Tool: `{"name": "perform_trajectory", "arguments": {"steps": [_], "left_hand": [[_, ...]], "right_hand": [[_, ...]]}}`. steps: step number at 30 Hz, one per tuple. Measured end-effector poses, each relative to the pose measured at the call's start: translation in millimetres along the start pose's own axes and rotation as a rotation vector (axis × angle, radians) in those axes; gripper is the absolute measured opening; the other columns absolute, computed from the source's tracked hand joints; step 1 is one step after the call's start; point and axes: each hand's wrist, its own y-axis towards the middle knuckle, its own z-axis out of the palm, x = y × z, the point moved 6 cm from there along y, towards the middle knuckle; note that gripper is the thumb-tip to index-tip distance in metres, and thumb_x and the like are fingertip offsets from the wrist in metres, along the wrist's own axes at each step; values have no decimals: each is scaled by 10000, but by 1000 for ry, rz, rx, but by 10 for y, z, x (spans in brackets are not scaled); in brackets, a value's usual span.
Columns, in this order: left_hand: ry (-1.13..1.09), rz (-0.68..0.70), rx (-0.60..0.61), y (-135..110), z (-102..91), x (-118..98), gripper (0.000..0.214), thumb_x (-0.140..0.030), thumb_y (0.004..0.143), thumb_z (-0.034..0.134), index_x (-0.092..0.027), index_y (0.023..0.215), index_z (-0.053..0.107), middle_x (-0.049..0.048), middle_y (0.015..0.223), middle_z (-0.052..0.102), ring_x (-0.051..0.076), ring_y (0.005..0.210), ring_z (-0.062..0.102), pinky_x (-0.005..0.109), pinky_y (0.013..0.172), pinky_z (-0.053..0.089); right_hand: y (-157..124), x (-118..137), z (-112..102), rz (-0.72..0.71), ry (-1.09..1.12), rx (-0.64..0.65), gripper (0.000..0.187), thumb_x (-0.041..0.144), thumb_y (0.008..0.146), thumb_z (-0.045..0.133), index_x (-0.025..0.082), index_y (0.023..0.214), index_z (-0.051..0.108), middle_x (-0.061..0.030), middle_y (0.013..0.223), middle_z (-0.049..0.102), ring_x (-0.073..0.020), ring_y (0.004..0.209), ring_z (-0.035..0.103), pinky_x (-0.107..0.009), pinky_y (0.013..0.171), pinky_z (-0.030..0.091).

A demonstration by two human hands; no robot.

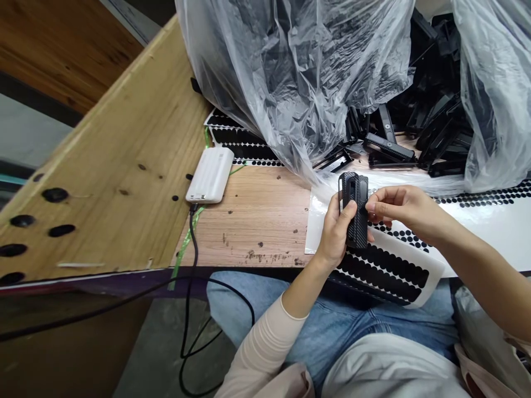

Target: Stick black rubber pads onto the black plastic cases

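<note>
My left hand (335,232) is wrapped round a flat black plastic part (357,221) with a textured, carbon-like surface and a slot, holding it upright over the table's front edge. At its right side is my right hand (402,207), thumb and forefinger pinched together close to the part. Whatever lies between those fingertips is too small to make out. Below both hands, a white sheet of black stickers (384,271) hangs partly over the table edge, its oblong black pieces in rows. Small round black dots (409,237) lie on a white sheet beside it.
Clear plastic bags (298,83) cover the back of the table. Between them is a heap of black plastic parts (435,121). A white power bank (211,174) with a black cable (194,237) lies at left, beside a slanted wooden board (112,166). More sticker sheets (240,142) lie behind it.
</note>
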Motion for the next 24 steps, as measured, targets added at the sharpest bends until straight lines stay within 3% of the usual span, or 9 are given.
{"name": "perform_trajectory", "arguments": {"steps": [4,10,16,21,24], "left_hand": [[-11,10,-4,-1,1,-2,578,-675,899,803,-267,1229,560,12,898,761,206,546,730,259,401,463],[-33,2,-23,-10,-4,1,591,-664,867,842,-269,1224,586,34,949,769,252,689,785,252,406,450],[-8,26,-9,-7,8,-15,576,-658,897,814,-271,1241,561,18,929,766,194,525,710,265,396,458],[-5,12,4,-4,5,-24,586,-654,913,787,-263,1263,527,-6,853,748,178,492,690,260,423,482],[-56,-5,26,22,-17,-22,582,-669,918,762,-246,1238,522,-5,828,748,166,501,684,261,467,508]], "right_hand": [[-18,45,26,-19,-20,-12,363,521,787,950,202,873,801,-19,763,751,-175,720,653,-282,607,435],[-46,193,75,-77,-93,-87,450,611,722,953,200,794,786,-37,765,760,-212,748,688,-348,727,538],[-105,239,94,-234,-297,-138,335,544,900,827,224,829,758,-39,815,746,-220,785,697,-363,729,565],[-168,309,88,-483,-451,-271,204,406,947,779,246,1051,708,-75,1107,731,-211,850,689,-325,621,579],[-160,245,46,-529,-547,-337,160,377,1018,693,244,1103,721,-79,1095,741,-213,826,705,-355,651,597]]}}
